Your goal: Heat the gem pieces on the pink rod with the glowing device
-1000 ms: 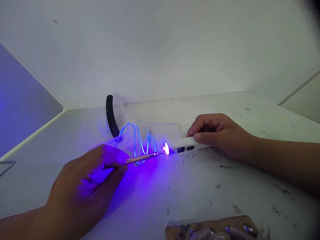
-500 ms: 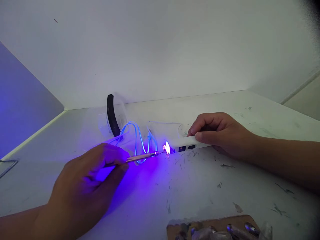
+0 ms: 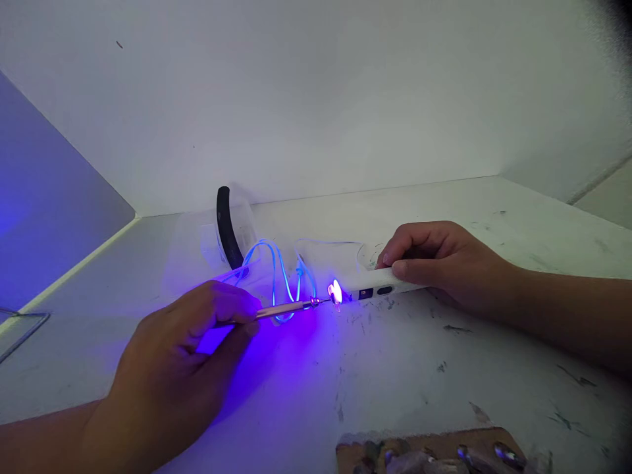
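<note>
Between thumb and fingers, my left hand (image 3: 182, 368) pinches a slim metallic pen-like tool (image 3: 284, 309), its thin tip pointing right. At that tip a small piece (image 3: 336, 291) glows bright pink-white. My right hand (image 3: 444, 263) grips a white stick-shaped lamp (image 3: 378, 284) with a small display and a dark oval button. The lamp's left end faces the glowing piece from close by and casts violet light over the surface and my left fingers. Whether the lamp touches the piece, I cannot tell.
Behind my left hand lie a looped pale cable (image 3: 282, 263) and a clear container (image 3: 244, 224) with a curved black strip (image 3: 228, 227). A brown board (image 3: 419, 442) with shiny pieces sits at the bottom edge. A metal wire frame (image 3: 29, 336) is far left.
The whole view has shifted, so everything appears slightly further right. Both hands keep their holds, and the tool tip and lamp stay close together.
</note>
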A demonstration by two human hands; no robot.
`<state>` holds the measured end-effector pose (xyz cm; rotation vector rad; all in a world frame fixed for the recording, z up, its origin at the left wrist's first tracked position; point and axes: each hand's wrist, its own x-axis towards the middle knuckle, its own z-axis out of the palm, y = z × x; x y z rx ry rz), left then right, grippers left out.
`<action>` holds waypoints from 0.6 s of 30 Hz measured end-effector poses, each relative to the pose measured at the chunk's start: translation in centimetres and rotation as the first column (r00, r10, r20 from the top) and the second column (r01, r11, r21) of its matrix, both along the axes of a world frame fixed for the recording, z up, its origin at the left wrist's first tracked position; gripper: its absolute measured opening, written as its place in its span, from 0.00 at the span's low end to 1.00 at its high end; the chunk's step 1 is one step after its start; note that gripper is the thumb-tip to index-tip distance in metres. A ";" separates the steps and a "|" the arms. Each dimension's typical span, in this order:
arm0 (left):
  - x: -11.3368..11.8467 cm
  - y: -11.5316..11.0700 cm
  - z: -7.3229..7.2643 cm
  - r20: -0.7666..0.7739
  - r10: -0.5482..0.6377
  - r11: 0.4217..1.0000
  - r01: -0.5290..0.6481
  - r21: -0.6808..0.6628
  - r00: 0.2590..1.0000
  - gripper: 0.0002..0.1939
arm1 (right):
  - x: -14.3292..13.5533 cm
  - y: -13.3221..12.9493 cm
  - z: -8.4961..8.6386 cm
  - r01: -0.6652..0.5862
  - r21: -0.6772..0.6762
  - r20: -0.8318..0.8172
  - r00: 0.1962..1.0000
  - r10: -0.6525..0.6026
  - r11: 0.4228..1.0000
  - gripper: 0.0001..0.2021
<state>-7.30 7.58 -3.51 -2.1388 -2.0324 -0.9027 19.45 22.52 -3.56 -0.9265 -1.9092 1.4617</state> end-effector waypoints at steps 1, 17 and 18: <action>0.0 0.1 0.0 0.000 -0.010 1.000 0.010 -0.009 1.000 0.06 | 0.0 0.0 0.0 -0.001 0.003 0.002 1.000 0.001 1.000 0.05; 0.1 0.3 -0.1 0.032 0.059 0.998 -0.060 0.025 0.998 0.05 | -0.1 -0.2 0.3 -0.002 -0.029 -0.001 1.000 0.002 1.000 0.04; 0.0 0.3 -0.1 0.045 0.060 0.998 -0.060 0.017 0.997 0.05 | -0.1 -0.1 0.3 -0.002 -0.029 -0.003 1.000 0.002 1.000 0.04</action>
